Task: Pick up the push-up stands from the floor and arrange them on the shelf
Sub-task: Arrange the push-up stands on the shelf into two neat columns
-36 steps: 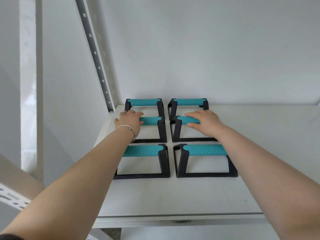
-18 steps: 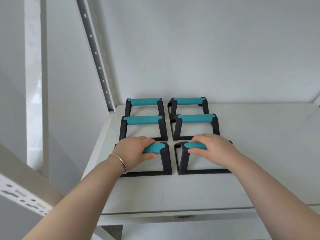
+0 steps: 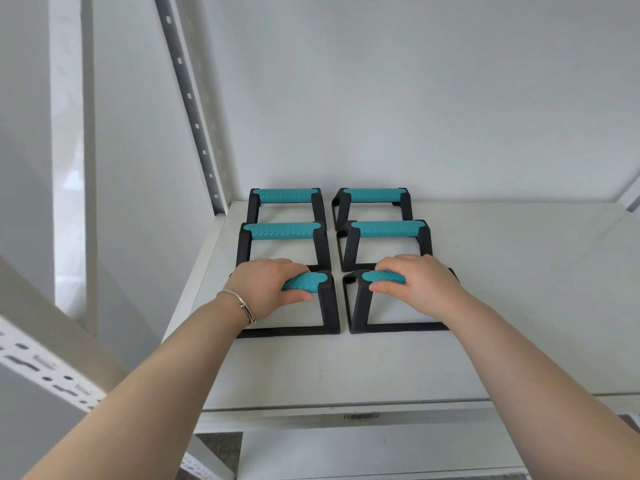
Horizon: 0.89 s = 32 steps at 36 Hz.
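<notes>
Several black push-up stands with teal grips stand in two columns on the white shelf (image 3: 346, 368). My left hand (image 3: 268, 289) is closed around the teal grip of the front left stand (image 3: 327, 306). My right hand (image 3: 415, 285) is closed around the grip of the front right stand (image 3: 358, 306). Both front stands rest on the shelf surface. Behind them stand the middle left stand (image 3: 281, 231) and middle right stand (image 3: 388, 229), then the back left stand (image 3: 285, 195) and back right stand (image 3: 372, 195) near the wall.
A perforated metal upright (image 3: 194, 109) rises at the shelf's back left corner. Another slotted white rail (image 3: 41, 372) crosses the lower left. The white wall (image 3: 415, 98) closes the back. The shelf's right part (image 3: 519, 271) is bare.
My hands moved back from the middle pair of stands to the front pair and closed on their grips. Since half a second ago they have barely moved.
</notes>
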{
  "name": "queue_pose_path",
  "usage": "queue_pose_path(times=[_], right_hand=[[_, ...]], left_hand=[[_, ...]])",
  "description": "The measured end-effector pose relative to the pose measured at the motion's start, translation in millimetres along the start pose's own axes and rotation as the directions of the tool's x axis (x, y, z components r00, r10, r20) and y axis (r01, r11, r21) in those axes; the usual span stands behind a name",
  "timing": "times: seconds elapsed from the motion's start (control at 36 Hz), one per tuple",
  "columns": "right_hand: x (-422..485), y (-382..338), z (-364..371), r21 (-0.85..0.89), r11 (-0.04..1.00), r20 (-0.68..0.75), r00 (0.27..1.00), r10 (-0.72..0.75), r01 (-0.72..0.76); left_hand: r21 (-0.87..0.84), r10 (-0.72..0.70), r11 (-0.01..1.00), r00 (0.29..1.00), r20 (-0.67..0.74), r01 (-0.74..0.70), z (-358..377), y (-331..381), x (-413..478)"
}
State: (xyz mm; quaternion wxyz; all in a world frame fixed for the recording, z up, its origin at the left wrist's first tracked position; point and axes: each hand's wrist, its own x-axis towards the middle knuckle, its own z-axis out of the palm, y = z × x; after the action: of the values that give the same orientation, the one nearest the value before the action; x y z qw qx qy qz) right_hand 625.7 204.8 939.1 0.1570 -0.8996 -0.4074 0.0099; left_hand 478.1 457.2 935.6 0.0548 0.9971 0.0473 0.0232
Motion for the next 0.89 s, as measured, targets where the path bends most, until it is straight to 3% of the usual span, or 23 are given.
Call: queue_pose_path(times=[0.89], right_hand=[[-4.2, 6.3, -0.2, -0.001, 1.000, -0.030, 1.000, -0.005, 0.005]], left_hand=[[0.018, 0.021, 1.000, 0.997, -0.068, -0.020, 3.1, 3.5, 2.4]])
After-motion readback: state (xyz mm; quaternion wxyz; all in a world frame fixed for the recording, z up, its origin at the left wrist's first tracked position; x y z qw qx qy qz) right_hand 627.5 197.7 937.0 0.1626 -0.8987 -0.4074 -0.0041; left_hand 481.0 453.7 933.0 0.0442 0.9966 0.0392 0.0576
